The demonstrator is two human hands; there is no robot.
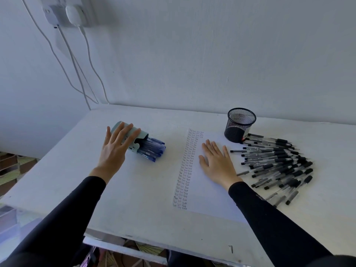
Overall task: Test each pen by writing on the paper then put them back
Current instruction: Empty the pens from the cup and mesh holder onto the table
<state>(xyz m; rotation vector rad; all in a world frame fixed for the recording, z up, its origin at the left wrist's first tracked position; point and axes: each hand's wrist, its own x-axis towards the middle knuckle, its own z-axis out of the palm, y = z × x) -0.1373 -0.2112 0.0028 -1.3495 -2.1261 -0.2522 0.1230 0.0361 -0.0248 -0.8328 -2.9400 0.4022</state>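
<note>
Head view: left hand (117, 145) lies flat-fingered on a tipped cup (142, 135) of blue pens (152, 148); right hand (215, 160) flat on paper (212, 199).

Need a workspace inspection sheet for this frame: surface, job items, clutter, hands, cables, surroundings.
Surface: white table, scuffed.
Job's things: paper sheet with columns of "Test" down its left side; pale green pen holder lying on its side, blue pens spilling from its mouth; black mesh cup upright; black pens heaped on the table right of the sheet.
Clutter: nothing seen.
Hands: left hand rests on the pen holder, fingers straight; right hand flat on the paper sheet.
Cables: white cables hang from wall plugs and drop behind the table.
Surroundings: white wall; patterned floor at left.
</note>
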